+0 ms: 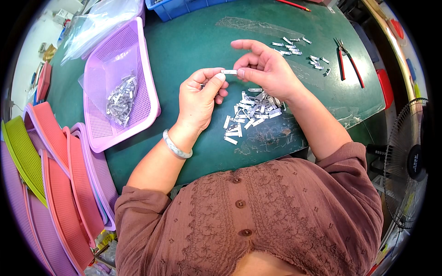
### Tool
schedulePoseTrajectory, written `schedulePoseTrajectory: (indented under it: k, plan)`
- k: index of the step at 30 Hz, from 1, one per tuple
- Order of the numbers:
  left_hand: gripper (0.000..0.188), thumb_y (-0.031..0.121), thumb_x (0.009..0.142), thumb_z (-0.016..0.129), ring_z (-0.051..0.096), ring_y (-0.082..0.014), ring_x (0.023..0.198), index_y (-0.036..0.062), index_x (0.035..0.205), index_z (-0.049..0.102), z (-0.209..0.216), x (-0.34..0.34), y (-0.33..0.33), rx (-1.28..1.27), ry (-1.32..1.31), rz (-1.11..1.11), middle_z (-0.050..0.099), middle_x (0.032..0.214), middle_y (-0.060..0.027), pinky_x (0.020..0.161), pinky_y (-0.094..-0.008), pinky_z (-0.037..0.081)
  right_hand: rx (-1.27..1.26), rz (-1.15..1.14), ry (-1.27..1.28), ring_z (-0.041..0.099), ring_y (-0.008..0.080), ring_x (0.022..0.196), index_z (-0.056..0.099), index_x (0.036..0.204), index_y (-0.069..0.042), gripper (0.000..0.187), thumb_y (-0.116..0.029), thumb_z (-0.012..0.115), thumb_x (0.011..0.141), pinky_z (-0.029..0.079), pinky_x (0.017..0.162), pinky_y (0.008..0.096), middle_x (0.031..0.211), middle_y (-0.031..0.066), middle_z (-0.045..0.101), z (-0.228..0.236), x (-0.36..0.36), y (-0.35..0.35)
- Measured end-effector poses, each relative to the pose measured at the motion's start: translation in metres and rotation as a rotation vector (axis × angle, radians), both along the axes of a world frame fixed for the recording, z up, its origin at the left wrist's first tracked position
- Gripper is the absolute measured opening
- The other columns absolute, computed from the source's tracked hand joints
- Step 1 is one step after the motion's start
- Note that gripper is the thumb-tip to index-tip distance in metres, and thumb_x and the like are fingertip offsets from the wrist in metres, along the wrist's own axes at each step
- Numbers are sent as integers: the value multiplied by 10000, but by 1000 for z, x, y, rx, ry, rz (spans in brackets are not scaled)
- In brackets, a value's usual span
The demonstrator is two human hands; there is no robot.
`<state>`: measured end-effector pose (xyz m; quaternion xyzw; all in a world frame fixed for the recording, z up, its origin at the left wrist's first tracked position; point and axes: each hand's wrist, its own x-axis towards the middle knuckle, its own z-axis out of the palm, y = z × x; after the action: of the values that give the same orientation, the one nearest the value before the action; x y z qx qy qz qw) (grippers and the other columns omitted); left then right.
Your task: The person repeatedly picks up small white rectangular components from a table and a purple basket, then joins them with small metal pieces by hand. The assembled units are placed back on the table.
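Note:
Between my two hands, above the green table, is a small silvery metal piece [229,71], narrow and rectangular. My left hand [202,92] pinches its left end between thumb and fingers. The thumb and index finger of my right hand [264,69] close on its right end, the other fingers loosely curled. Just below my hands lies a heap of similar small metal pieces [255,109], partly under my right wrist. Two looser groups of such pieces [290,47] lie farther off to the right. The fine shape of the held piece is too small to tell.
A purple perforated basket [149,92] at left holds a clear bag of metal pieces [122,101]. Red-handled pliers [350,66] lie at right on the green table [184,41]. A blue bin [184,8] stands at the back. Stacked baskets [62,207] fill the lower left; a fan [410,163] stands right.

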<state>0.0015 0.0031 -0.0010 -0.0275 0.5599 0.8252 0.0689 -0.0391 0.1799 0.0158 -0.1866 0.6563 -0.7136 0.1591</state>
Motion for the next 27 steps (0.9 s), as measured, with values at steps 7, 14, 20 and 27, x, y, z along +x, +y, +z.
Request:
schedulePoseTrajectory:
  k: [7, 14, 20, 27]
  plan:
    - [144, 69, 847, 572, 545, -91, 605, -5, 970, 588, 1, 0, 0, -19, -15, -11, 605, 757, -52, 513, -193, 411, 92, -75, 280, 532, 76, 738, 422, 1223, -7, 448, 28, 571, 802, 433, 678, 211, 810, 27, 589, -6, 1, -2]
    - [159, 58, 845, 569, 544, -90, 606, -14, 984, 588, 1, 0, 0, -28, -11, -2, 605, 761, -55, 512, -192, 409, 118, -113, 405, 540, 88, 726, 446, 1208, -24, 453, 43, 587, 782, 452, 684, 234, 797, 33, 597, -5, 2, -3]
    - [183, 42, 839, 565, 544, -88, 610, -22, 1009, 584, 1, 0, 0, -35, 0, -8, 605, 768, -57, 516, -191, 412, 118, -123, 417, 543, 93, 726, 452, 1206, -32, 459, 44, 591, 776, 455, 688, 237, 801, 35, 601, -6, 1, -3]
    - [189, 39, 836, 567, 546, -87, 614, -22, 1014, 583, 2, 0, 0, -33, 2, -8, 606, 771, -57, 519, -189, 417, 121, -126, 438, 554, 98, 726, 455, 1206, -38, 466, 45, 594, 769, 462, 693, 244, 798, 37, 604, -6, 1, -3]
